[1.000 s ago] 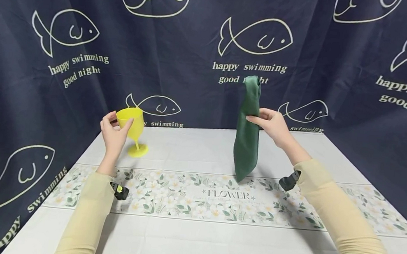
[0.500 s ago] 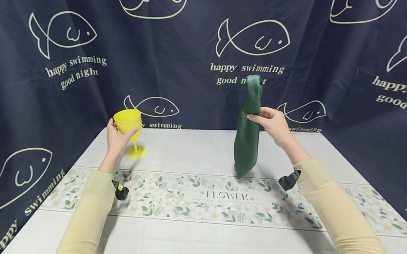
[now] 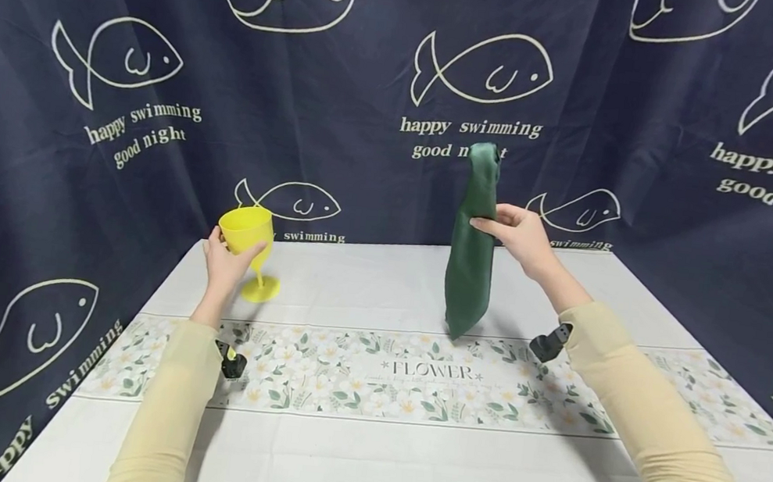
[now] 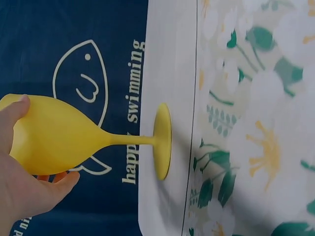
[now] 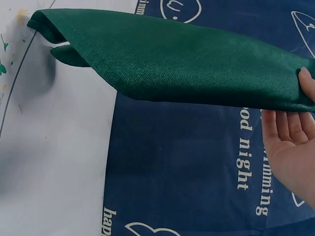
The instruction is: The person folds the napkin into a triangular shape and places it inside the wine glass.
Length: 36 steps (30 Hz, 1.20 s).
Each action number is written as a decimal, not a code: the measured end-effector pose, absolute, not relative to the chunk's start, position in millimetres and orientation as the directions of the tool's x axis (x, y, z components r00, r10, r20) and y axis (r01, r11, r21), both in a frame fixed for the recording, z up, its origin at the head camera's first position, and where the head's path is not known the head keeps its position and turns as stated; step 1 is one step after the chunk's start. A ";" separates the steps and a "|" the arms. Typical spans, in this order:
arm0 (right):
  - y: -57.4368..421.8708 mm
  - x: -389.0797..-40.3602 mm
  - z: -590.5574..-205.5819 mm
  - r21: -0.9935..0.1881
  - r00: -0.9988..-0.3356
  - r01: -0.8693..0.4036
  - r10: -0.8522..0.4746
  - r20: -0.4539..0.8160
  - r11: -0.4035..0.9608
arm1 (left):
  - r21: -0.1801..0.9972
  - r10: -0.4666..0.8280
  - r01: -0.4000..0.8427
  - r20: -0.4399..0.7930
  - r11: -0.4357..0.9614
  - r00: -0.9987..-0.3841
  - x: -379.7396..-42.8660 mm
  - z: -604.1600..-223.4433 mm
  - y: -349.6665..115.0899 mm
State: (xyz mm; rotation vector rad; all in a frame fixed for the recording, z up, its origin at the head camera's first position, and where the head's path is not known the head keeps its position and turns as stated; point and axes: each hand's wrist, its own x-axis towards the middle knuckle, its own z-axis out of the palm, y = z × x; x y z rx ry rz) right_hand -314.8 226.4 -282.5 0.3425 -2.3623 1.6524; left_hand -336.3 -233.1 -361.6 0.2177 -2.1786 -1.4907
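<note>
My left hand (image 3: 227,265) grips the bowl of a yellow plastic goblet (image 3: 258,232), thumb on the near side and fingers round the far side. The goblet is upright; in the left wrist view its round foot (image 4: 162,141) shows close over the white cloth. On the right, my right hand (image 3: 523,238) pinches a folded dark green necktie (image 3: 469,281) between thumb and fingers near its upper part. The tie hangs down with its pointed end near the floral band. In the right wrist view the satiny tie (image 5: 162,59) stretches across, its tip layers parted slightly.
A white tablecloth (image 3: 349,465) covers the table, with a floral band (image 3: 344,378) printed "FLOWER" across it. Dark blue curtains (image 3: 343,111) with white fish drawings stand close behind the table and along both sides.
My left fingers have closed further round the goblet's bowl, and the thumb has moved across its near side. The right hand holds the tie almost still, its tip slightly higher.
</note>
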 end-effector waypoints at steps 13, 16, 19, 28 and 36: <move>227.3 -314.6 -283.2 -0.884 -0.948 -0.309 -0.041 0.315 0.352 | 0.903 -0.284 0.166 0.293 0.396 -0.913 -332.3 -360.4 -206.5; 227.4 -314.1 -282.6 -0.877 -0.945 -0.316 -0.035 0.325 0.361 | 0.907 -0.271 0.175 0.292 0.383 -0.917 -330.7 -358.9 -199.2; 227.3 -313.3 -281.9 -0.873 -0.941 -0.325 -0.034 0.336 0.365 | 0.908 -0.260 0.183 0.293 0.378 -0.920 -328.4 -358.0 -192.1; 228.8 -311.2 -280.1 -0.865 -0.935 -0.343 -0.045 0.352 0.366 | 0.902 -0.144 0.233 0.302 0.363 -0.943 -321.9 -352.7 -173.6; 230.6 -311.2 -280.7 -0.867 -0.940 -0.329 -0.040 0.340 0.373 | 0.898 -0.047 0.236 0.272 0.371 -0.961 -315.9 -348.7 -152.8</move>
